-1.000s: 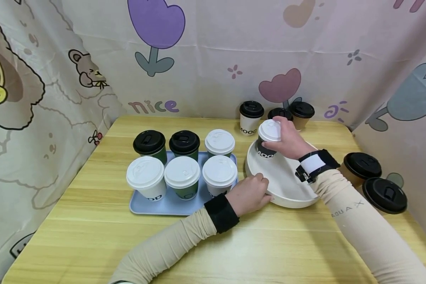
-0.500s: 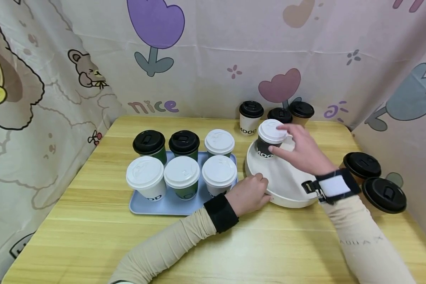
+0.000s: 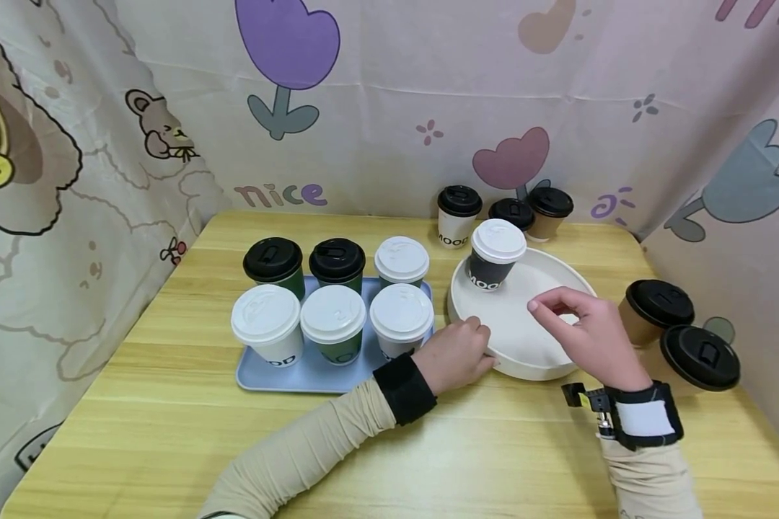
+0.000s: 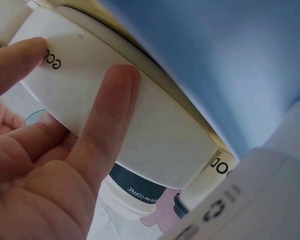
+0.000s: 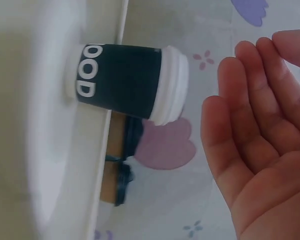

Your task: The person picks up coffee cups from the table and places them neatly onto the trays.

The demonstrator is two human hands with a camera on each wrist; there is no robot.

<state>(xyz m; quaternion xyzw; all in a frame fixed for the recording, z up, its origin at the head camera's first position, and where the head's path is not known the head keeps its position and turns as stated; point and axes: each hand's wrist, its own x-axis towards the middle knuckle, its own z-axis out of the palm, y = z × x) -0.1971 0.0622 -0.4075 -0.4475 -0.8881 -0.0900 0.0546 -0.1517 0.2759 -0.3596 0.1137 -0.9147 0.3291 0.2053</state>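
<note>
A dark paper coffee cup with a white lid stands upright on the white round tray, near its back left rim. My right hand hovers above the tray's right side, apart from the cup, holding nothing. In the right wrist view its fingers are loosely bent beside the cup. My left hand touches the tray's front left side. In the left wrist view its fairly straight fingers rest against the tray's outer wall.
Left of the round tray, a blue rectangular tray bears several lidded cups, white lids in front. Behind the round tray stand a white cup and two other black-lidded cups. Two brown cups with black lids stand at right.
My right hand has let go of the dark cup and drawn back toward the front right. The cup stays on the round tray. My left hand has not moved.
</note>
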